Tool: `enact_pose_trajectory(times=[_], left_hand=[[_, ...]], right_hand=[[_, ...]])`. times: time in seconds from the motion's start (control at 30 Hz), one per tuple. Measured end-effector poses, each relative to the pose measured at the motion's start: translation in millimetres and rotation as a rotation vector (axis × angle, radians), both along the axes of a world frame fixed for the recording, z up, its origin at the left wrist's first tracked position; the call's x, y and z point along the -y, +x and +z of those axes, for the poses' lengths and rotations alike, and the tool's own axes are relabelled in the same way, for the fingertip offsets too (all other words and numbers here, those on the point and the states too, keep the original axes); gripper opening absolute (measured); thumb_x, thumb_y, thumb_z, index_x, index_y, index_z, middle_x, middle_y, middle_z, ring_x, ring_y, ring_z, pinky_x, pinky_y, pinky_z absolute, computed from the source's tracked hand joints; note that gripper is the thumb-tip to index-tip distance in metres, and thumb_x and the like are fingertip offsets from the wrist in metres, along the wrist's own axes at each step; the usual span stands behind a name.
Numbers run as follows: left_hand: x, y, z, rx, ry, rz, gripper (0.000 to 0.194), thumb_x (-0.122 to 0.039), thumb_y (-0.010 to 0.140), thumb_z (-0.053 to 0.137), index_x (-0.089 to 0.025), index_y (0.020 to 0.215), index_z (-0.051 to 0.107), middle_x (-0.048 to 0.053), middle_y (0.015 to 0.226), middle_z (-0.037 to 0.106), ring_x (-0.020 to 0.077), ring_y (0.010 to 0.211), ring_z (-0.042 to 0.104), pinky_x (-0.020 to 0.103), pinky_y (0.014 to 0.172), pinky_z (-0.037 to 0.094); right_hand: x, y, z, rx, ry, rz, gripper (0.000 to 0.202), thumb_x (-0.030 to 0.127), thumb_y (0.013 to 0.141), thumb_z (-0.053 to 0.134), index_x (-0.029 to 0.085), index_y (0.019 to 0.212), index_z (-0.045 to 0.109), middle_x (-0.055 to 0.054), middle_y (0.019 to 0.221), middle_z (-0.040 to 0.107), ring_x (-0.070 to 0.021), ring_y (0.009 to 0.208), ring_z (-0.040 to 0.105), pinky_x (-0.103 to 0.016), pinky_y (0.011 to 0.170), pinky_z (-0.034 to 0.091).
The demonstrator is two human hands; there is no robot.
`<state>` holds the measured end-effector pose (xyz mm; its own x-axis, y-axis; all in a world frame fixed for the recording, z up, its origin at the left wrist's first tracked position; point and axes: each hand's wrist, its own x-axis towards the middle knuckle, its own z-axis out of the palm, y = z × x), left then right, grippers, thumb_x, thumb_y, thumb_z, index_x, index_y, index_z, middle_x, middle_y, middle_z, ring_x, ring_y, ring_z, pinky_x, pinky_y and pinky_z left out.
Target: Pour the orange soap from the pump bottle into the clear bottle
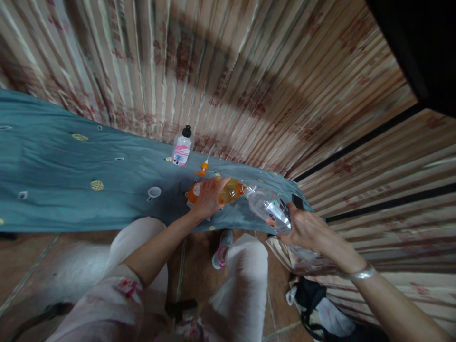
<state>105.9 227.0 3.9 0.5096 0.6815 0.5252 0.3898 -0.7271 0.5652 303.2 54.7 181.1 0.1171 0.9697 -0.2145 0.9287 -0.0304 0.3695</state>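
Observation:
My left hand (208,197) wraps round a bottle of orange-yellow liquid (230,191), tilted on its side with its neck pointing right. Closed round the base of a clear plastic bottle (269,206) is my right hand (301,228). The clear bottle leans with its mouth toward the left, and the two mouths meet or nearly meet. Whether liquid passes between them I cannot tell. Just behind my left hand lies an orange pump top (204,167) with its thin tube. A clear bottle with a black cap and pink label (181,147) stands behind that.
A teal patterned cloth (64,166) covers the long surface before me. Pleated curtains (199,71) hang along the back and right, with dark bars (363,140) across the right side. A dark bag (313,297) sits low at the right.

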Motion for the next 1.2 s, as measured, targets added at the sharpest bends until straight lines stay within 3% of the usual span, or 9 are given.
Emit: enact_pose_trajectory(times=[0.4,0.77,1.2], left_hand=[[-1.4,0.5,-2.7,0.0,0.013,0.005,0.079,-0.029,0.071,0.073,-0.024,0.14,0.034,0.013,0.133,0.048,0.0311,0.124,0.046,0.047,0.103,0.037],[2.2,-0.7,2.5,0.006,-0.005,0.005,0.076,-0.016,0.07,0.066,-0.024,0.139,0.035,0.012,0.133,0.048,0.0302,0.126,0.045,0.046,0.104,0.036],[3.1,-1.4,5.3,-0.004,-0.027,-0.007,0.075,-0.016,0.068,0.068,-0.021,0.137,0.038,0.013,0.133,0.048,0.0318,0.125,0.045,0.048,0.104,0.036]], right_hand=[[1.2,-2.4,-0.1,0.029,0.058,0.063,0.043,0.044,0.075,0.055,0.009,0.1,0.05,-0.008,0.063,0.065,-0.0236,0.057,0.065,-0.029,0.048,0.027],[1.9,-1.0,-0.9,0.022,0.031,0.042,0.044,0.046,0.076,0.057,0.01,0.101,0.05,-0.012,0.07,0.068,-0.0271,0.063,0.067,-0.029,0.049,0.029],[3.2,0.4,-1.7,0.024,0.043,0.059,0.041,0.04,0.074,0.057,0.011,0.101,0.049,-0.007,0.067,0.066,-0.023,0.058,0.065,-0.029,0.049,0.026]])
